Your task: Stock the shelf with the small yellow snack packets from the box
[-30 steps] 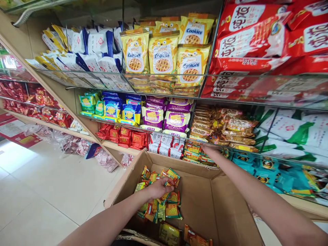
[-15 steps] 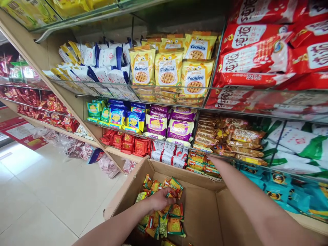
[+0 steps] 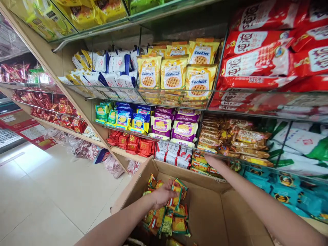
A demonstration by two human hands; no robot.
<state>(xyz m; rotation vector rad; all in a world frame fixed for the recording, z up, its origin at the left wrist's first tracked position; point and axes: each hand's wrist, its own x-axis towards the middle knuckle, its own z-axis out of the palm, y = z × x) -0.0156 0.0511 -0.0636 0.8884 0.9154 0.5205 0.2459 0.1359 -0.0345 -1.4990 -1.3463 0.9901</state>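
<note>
In left hand (image 3: 163, 195), fingers (image 3: 169, 185) nearly closed, a packet (image 3: 175, 202) is pinched, best held lightly; right hand (image 3: 212, 161) grip cannot be told.

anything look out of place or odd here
Plastic bags lie on the floor at left, odd since other goods sit on shelves. The packets in the box lie jumbled, unlike the neatly fronted cookies.

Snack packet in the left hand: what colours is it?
The snack packet is mainly yellow-orange, with red and green; best seen in the head view.
</note>
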